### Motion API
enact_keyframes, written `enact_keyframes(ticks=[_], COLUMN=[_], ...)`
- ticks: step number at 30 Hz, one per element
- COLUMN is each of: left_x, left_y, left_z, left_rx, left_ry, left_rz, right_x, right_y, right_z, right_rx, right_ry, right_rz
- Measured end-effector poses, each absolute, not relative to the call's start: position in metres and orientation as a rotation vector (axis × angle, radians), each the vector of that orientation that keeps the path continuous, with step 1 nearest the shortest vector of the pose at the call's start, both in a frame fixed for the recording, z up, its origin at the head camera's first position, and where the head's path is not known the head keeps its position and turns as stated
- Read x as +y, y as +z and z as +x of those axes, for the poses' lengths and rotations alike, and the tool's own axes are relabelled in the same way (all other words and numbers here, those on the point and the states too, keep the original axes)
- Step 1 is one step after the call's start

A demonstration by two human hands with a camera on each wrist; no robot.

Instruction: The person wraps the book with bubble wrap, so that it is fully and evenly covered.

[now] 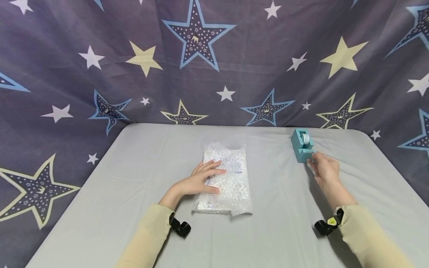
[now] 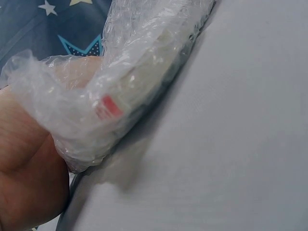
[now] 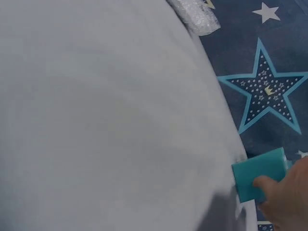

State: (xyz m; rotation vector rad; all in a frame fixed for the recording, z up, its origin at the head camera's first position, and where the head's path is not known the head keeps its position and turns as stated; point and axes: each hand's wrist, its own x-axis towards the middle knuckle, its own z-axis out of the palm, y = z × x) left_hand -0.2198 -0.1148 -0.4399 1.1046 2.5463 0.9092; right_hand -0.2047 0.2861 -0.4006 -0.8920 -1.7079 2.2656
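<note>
A flat, box-like package in clear bubble wrap [image 1: 232, 175] lies on the table, its loose wrap edges sticking out at the ends. My left hand [image 1: 204, 178] rests on its left side with the fingers spread. In the left wrist view the bubble wrap [image 2: 82, 115] covers part of that hand, and a red mark shows through. On the right stands a teal tape dispenser [image 1: 298, 149] with a roll of clear tape [image 1: 305, 139]. My right hand [image 1: 325, 169] has bent fingers right at its cutter end; I cannot tell whether they pinch the tape's end.
A grey cloth covers the table [image 1: 134, 186]. Behind and beside it hangs a dark curtain [image 1: 244, 48] printed with stars. The dispenser stands near the table's far right edge. Each wrist wears a small black camera [image 1: 182, 229].
</note>
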Motion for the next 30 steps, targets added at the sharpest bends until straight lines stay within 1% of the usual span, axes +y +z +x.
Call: enact_keyframes(ticks=[6, 12, 16, 21, 24, 30], left_x=[-0.115, -0.116, -0.115, -0.114, -0.115, -0.115], left_y=[-0.441, -0.44, -0.44, -0.44, -0.44, -0.441], left_z=[-0.219, -0.219, -0.219, -0.219, -0.22, -0.22], left_rx=[2.547, 2.541, 2.539, 2.537, 2.536, 2.537], left_ry=[0.91, 0.927, 0.935, 0.932, 0.941, 0.936], left_rz=[1.104, 1.11, 1.116, 1.122, 1.122, 1.12], right_x=[0.288, 0.29, 0.289, 0.294, 0.3, 0.308], right_y=[-0.408, -0.411, -0.413, -0.415, -0.413, -0.409], right_z=[-0.201, -0.2, -0.2, -0.197, -0.196, -0.196], right_rx=[-1.552, -1.554, -1.892, -2.389, -2.536, -2.665], right_ry=[2.367, 2.402, 2.295, 1.922, 1.777, 1.732], right_rz=[-0.831, -0.788, -0.798, -0.881, -0.909, -0.841])
